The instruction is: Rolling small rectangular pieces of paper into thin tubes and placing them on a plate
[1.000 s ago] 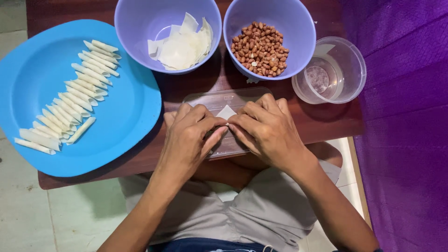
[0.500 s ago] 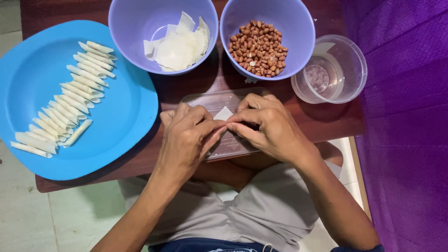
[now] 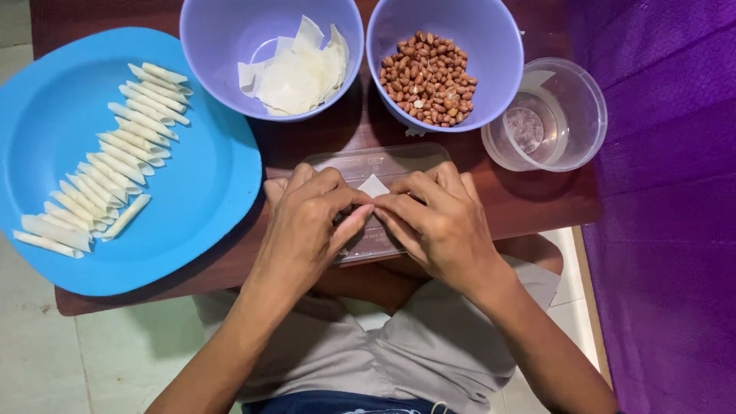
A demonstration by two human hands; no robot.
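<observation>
Wrapper (image 3: 373,185) lies on clear tray (image 3: 399,157) at near-centre worktop (image 3: 537,207), long axis left-right btwn both grips; left hand (image 3: 307,222) & right hand (image 3: 437,222) fingertips pinched shut on it, equally near.

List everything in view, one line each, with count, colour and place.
plate: one, blue, left on the table
rolled wrappers: many, cream, in a row on the plate
wrapper bowl: one, lilac, top centre, holds flat wrappers
peanut bowl: one, lilac, top right, holds brown peanuts
clear cup: one, transparent, right
clear tray: one, transparent, under the hands
wrapper piece: one, white, between the fingertips
table: one, dark brown
purple cloth: one, right edge
left hand: pinching the wrapper piece
right hand: pinching it too
</observation>
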